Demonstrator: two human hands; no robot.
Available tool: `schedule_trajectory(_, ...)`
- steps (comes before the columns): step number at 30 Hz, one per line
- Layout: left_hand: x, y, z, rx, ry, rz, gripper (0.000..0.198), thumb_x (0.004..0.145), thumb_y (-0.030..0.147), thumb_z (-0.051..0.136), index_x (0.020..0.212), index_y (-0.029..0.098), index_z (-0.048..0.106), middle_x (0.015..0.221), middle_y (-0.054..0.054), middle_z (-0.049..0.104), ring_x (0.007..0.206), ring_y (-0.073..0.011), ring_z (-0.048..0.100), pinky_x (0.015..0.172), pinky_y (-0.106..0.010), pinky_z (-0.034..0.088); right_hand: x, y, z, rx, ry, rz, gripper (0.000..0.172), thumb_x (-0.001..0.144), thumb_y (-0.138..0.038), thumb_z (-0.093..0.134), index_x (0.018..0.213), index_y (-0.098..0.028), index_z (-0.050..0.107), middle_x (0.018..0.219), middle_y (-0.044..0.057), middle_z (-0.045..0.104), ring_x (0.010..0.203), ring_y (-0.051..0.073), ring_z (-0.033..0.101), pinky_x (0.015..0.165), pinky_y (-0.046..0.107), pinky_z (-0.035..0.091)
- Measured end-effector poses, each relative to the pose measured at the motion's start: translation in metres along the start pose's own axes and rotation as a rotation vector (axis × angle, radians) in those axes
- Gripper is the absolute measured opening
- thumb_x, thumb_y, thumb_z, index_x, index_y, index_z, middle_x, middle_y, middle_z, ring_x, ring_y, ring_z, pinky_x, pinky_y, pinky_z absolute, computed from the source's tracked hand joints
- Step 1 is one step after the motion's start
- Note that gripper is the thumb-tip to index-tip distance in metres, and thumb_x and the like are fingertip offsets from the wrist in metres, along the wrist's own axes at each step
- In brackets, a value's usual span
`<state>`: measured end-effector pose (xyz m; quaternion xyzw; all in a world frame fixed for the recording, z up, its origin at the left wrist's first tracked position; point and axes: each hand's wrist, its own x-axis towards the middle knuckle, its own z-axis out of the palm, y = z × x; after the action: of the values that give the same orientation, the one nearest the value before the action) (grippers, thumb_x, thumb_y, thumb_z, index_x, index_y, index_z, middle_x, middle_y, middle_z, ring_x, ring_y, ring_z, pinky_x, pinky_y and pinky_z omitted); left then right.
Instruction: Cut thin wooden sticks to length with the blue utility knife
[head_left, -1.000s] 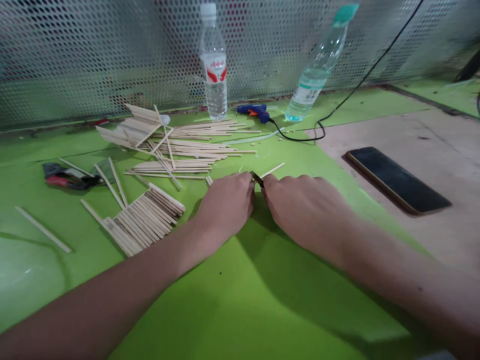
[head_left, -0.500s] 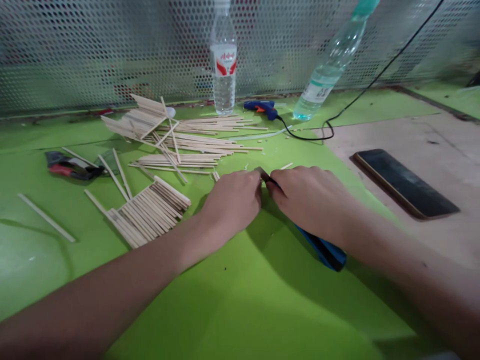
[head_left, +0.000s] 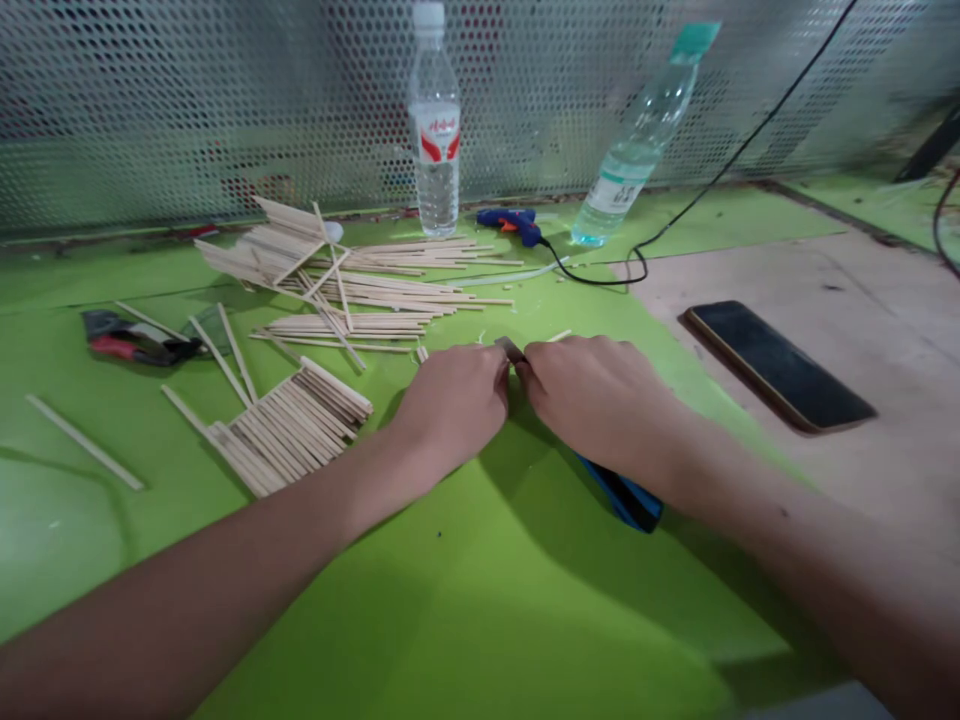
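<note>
My right hand point(head_left: 604, 400) is wrapped round a utility knife with a blue and black handle point(head_left: 626, 497). Its dark blade point(head_left: 510, 349) points up and left, between my two hands. Close beside it, my left hand point(head_left: 459, 402) is closed, with thin wooden stick ends point(head_left: 422, 354) showing at its far left side. Most of what the left fingers grip is hidden. Another pale stick end point(head_left: 559, 337) shows just beyond my right hand. A panel of sticks laid side by side point(head_left: 289, 428) lies left of my left wrist.
Loose wooden sticks point(head_left: 420, 292) and a stick structure point(head_left: 262, 245) lie further back. Red-and-black pliers point(head_left: 135, 338) are at left. Behind stand a clear bottle point(head_left: 437, 170), a blue glue gun point(head_left: 511, 224) with a cord, and a tilted greenish bottle point(head_left: 630, 150). A phone point(head_left: 780, 362) lies right.
The view has shifted slightly, so everything sits a little further left. Both hands stay together around the blade, and the knife handle has swung slightly under my right hand.
</note>
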<state>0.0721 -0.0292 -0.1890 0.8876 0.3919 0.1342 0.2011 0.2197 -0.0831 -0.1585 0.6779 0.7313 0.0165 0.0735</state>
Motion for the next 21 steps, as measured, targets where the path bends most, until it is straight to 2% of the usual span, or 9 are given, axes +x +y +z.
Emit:
schedule_trajectory(4, -0.001, 0.0, 0.0, 0.019, 0.007, 0.004, 0.029, 0.094, 0.011, 0.043, 0.094, 0.016, 0.072, 0.076, -0.004, 0.071, 0.057, -0.0132, 0.059, 0.055, -0.026, 0.046, 0.006, 0.0, 0.0, 0.013, 0.015, -0.015, 0.033, 0.1, -0.024, 0.04, 0.083, -0.016, 0.067, 0.069, 0.011, 0.067, 0.056, 0.02, 0.059, 0.052, 0.031, 0.028)
schedule_trajectory(10, -0.003, 0.002, 0.001, 0.0, -0.025, 0.018, 0.027, 0.094, 0.01, 0.044, 0.093, 0.016, 0.07, 0.08, -0.004, 0.071, 0.06, -0.0121, 0.062, 0.056, -0.025, 0.048, -0.002, 0.006, -0.002, -0.013, -0.054, -0.014, 0.033, 0.099, -0.025, 0.041, 0.083, -0.017, 0.068, 0.069, 0.012, 0.067, 0.056, 0.021, 0.06, 0.053, 0.032, 0.028)
schedule_trajectory(16, -0.003, -0.003, 0.007, -0.067, -0.026, 0.025, 0.031, 0.101, 0.019, 0.037, 0.097, 0.015, 0.067, 0.085, -0.006, 0.072, 0.062, -0.0127, 0.063, 0.057, -0.027, 0.05, 0.0, 0.014, 0.001, 0.108, -0.075, 0.061, 0.039, 0.103, -0.035, 0.038, 0.078, -0.021, 0.065, 0.078, 0.01, 0.07, 0.063, 0.022, 0.062, 0.053, 0.033, 0.024)
schedule_trajectory(21, -0.004, -0.006, 0.012, -0.157, -0.002, -0.008, 0.026, 0.102, 0.022, 0.04, 0.095, 0.017, 0.064, 0.087, -0.006, 0.071, 0.064, -0.0135, 0.063, 0.055, -0.027, 0.05, 0.007, 0.031, -0.007, 0.249, -0.069, 0.13, 0.052, 0.103, -0.053, 0.038, 0.066, -0.023, 0.058, 0.07, 0.008, 0.067, 0.061, 0.021, 0.06, 0.055, 0.031, 0.029)
